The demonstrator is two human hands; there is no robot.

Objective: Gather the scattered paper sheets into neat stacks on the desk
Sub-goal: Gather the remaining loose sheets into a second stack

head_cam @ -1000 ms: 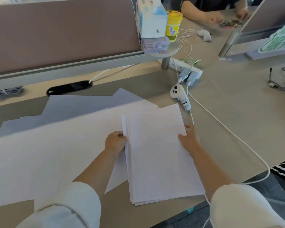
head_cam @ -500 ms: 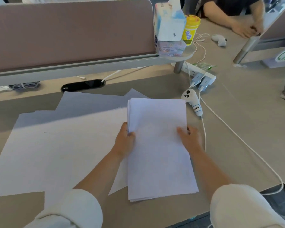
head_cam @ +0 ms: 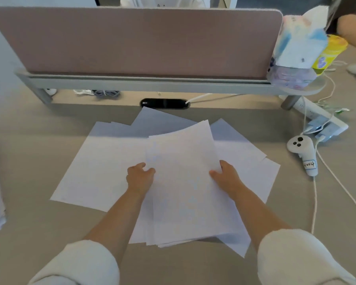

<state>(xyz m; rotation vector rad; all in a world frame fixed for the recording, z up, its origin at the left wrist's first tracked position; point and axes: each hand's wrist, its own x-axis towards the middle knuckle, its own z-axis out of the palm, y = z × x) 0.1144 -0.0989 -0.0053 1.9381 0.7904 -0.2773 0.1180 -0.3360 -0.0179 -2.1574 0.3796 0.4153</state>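
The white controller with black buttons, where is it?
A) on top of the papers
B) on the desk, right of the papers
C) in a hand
B: the white controller lies on the desk, right of the paper stack that the left hand and right hand hold.

Your desk (head_cam: 39, 161) had a plain beige-grey top. A pinkish-brown divider panel (head_cam: 132, 42) stood upright along its far side, seated in a grey metal rail (head_cam: 132, 84) raised on grey legs (head_cam: 42, 96). A black oval cable port (head_cam: 164, 103) was set into the top just before the rail. The strip of desk nearest the panel lay in shadow; the part nearer you was brighter.
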